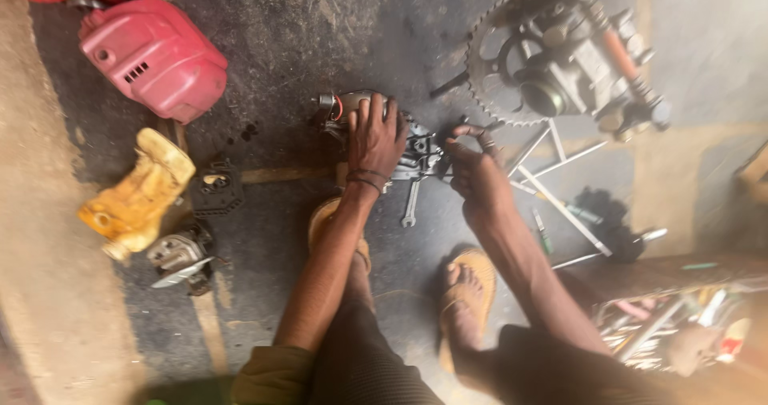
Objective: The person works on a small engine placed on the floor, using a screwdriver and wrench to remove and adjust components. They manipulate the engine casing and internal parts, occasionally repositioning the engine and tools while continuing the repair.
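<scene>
In the head view, a small engine part (376, 129) lies on the dark, oily floor (320, 29), just in front of the person's two sandalled feet. It is grey metal with a rounded, brownish end at the left and some red wire near it; the right end is a darker bracket with many edges (details there are blurred). The left hand (374, 137) lies flat on top of it, fingers spread and pressing down, not closed around it. The right hand (472, 165) is at the right end of the part, thumb and forefinger pinched narrow on something small and dark; I cannot tell what it is. A spanner (410, 205) lies on the floor just below the part. To the upper right stands a bigger engine block with a toothed sprocket (488, 73), and long metal rods (560, 201) lie near it. At the left are a red plastic cover (156, 57), a yellow tank (136, 197) and a small cylinder piece (182, 254).
</scene>
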